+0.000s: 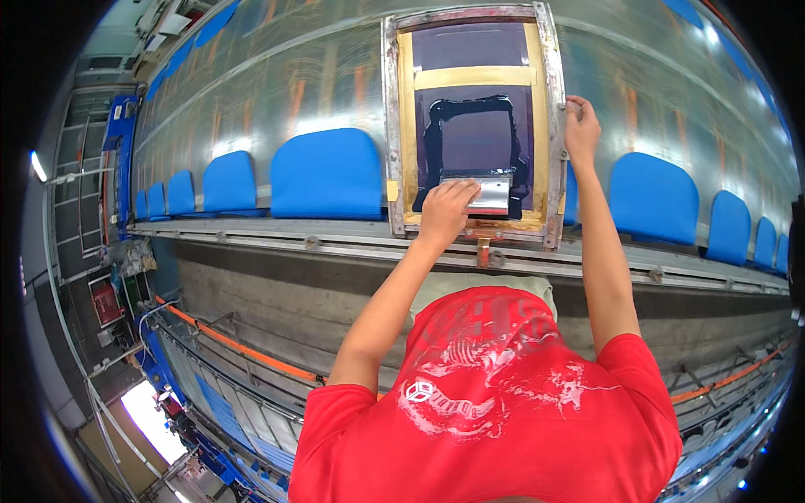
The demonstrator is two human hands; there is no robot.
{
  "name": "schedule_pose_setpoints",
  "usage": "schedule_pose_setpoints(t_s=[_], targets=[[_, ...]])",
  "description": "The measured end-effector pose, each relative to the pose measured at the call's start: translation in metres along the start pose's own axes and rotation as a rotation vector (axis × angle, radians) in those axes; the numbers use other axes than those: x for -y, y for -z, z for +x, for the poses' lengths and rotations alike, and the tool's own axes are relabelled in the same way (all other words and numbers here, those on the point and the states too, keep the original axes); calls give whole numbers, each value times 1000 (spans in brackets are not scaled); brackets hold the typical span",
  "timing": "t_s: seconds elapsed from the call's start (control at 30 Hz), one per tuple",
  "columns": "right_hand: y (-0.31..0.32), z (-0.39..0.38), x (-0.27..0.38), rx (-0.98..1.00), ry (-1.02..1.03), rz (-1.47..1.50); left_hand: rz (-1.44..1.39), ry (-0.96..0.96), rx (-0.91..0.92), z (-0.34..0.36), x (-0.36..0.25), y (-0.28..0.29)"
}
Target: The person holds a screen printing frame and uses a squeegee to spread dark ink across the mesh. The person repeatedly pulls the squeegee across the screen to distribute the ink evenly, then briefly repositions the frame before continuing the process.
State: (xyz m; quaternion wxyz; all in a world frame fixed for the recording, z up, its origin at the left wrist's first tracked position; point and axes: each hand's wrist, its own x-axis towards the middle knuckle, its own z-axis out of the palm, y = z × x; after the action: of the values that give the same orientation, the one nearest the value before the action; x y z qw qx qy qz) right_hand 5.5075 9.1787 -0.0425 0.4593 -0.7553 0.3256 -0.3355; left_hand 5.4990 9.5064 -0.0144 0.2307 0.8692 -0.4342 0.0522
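Observation:
A metal screen frame (555, 75) holds purple mesh (470, 46) edged with yellowish tape, with dark ink (443, 109) around a rectangle in its lower section. My left hand (449, 210) grips a silver squeegee (493, 193) lying crosswise near the bottom of the mesh, in the ink. My right hand (583, 126) has its fingers curled round the frame's right side, toward the upper half. A small rusty bracket (484, 251) sticks out below the frame's near edge, by the rail.
The long metal table (218, 101) carries a row of blue fabric pieces (326, 173) on both sides of the frame. A rail (335, 247) runs along its near edge. Behind me are parallel tables with orange bars (235, 344); a blue machine structure (117, 159) stands at the left end.

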Motion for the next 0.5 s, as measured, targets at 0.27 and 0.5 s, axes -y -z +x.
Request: schedule_pose_setpoints(t_s=[0.27, 0.5], targets=[[-187, -103, 89, 98, -172, 100, 82, -5, 76, -53, 183, 110], [-239, -135, 105, 46, -102, 201, 148, 101, 165, -79, 229, 127]])
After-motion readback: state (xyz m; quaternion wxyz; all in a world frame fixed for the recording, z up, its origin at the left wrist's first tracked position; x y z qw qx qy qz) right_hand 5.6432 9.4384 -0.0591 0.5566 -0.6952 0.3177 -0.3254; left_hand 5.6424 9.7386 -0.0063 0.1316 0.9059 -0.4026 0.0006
